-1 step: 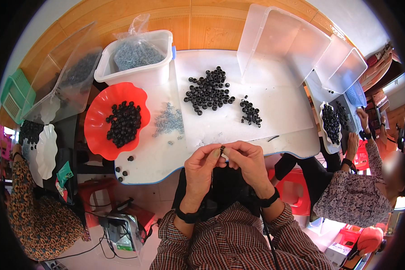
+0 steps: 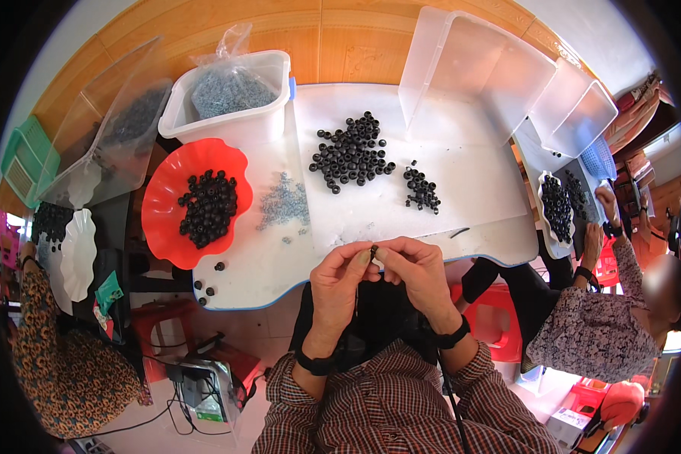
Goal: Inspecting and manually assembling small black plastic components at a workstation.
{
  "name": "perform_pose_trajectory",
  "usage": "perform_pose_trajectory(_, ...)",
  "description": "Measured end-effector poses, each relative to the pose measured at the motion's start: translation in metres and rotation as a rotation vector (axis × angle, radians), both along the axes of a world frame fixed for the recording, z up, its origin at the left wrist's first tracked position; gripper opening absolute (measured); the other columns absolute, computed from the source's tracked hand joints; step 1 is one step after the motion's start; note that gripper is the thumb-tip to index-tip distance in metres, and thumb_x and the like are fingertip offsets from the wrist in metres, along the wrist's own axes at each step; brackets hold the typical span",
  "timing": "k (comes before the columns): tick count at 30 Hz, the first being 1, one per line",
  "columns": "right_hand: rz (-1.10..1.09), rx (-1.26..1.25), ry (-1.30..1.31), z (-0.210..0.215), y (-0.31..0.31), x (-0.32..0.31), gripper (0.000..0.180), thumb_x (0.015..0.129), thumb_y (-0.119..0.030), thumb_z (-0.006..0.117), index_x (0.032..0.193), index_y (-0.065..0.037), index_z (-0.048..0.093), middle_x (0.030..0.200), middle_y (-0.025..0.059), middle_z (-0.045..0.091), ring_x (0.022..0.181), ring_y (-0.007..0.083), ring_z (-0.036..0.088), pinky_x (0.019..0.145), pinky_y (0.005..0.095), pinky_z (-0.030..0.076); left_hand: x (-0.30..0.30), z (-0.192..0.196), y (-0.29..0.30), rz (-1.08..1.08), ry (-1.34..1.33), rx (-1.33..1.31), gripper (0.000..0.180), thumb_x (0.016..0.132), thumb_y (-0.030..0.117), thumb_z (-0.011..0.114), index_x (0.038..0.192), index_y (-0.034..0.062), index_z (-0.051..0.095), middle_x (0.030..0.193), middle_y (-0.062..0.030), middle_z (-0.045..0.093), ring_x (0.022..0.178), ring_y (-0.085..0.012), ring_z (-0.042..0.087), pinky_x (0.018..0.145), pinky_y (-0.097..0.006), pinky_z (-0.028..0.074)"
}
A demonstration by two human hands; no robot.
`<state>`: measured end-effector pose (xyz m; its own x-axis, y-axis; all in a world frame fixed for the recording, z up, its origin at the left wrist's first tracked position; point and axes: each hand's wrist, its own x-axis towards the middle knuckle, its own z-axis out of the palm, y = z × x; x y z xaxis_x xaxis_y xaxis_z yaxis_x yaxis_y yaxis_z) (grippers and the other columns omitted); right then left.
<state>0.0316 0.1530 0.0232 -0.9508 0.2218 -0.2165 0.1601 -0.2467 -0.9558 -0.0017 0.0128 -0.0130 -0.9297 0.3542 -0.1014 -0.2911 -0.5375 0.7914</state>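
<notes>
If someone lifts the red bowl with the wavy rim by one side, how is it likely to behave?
The red bowl looks like thin, glossy plastic, so it is probably light and may flex slightly at its rim. The black round parts lie loose inside, so they would likely roll toward the lower side if it tilts.

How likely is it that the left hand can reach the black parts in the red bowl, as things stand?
Probably yes: the red bowl is open above, and nothing tall stands on the white table between. But the left hand pinches a small dark piece, so it may need freeing.
</notes>
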Motion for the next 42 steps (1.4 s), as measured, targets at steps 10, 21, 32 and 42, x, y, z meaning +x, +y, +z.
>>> perform_pose_trajectory(10, 0.043, 0.079, -0.046, 0.003, 0.002, -0.001, 0.017, 0.090, -0.014, 0.068, 0.098, 0.001, 0.068, 0.079, 0.0026, 0.067, 0.063, 0.0049, 0.057, 0.056, 0.0177, 0.046, -0.001, 0.001, -0.001, -0.007, 0.022, -0.075, 0.019, 0.095, 0.006, 0.059, 0.110, -0.0036, 0.064, 0.094, -0.0092, 0.068, 0.078, -0.0125, 0.065, 0.069, -0.025, 0.055)
perform_pose_trajectory(21, 0.048, 0.148, -0.026, 0.006, -0.001, -0.001, 0.014, 0.090, -0.010, 0.067, 0.098, 0.001, 0.065, 0.080, 0.0033, 0.067, 0.065, 0.0050, 0.057, 0.058, 0.0185, 0.047, -0.001, 0.001, -0.001, -0.003, -0.024, -0.017, 0.019, 0.094, 0.006, 0.059, 0.110, -0.0036, 0.064, 0.092, -0.0087, 0.067, 0.078, -0.0133, 0.064, 0.069, -0.026, 0.055)
perform_pose_trajectory(32, 0.070, 0.100, -0.024, -0.003, 0.005, -0.002, 0.015, 0.088, -0.010, 0.069, 0.099, 0.000, 0.067, 0.078, 0.0018, 0.067, 0.062, 0.0037, 0.056, 0.056, 0.0170, 0.044, -0.003, 0.000, -0.006, -0.084, -0.110, 0.090, 0.019, 0.095, 0.008, 0.058, 0.110, -0.0030, 0.064, 0.091, -0.0085, 0.066, 0.076, -0.0138, 0.063, 0.069, -0.027, 0.054)
perform_pose_trajectory(42, 0.036, 0.165, 0.043, -0.008, 0.000, 0.000, 0.018, 0.090, -0.009, 0.066, 0.107, -0.003, 0.069, 0.080, -0.0001, 0.067, 0.067, 0.0031, 0.057, 0.057, 0.0166, 0.044, -0.003, -0.002, -0.005, -0.078, -0.119, 0.068, 0.019, 0.095, 0.008, 0.059, 0.109, -0.0033, 0.064, 0.091, -0.0085, 0.067, 0.077, -0.0141, 0.063, 0.069, -0.027, 0.054)
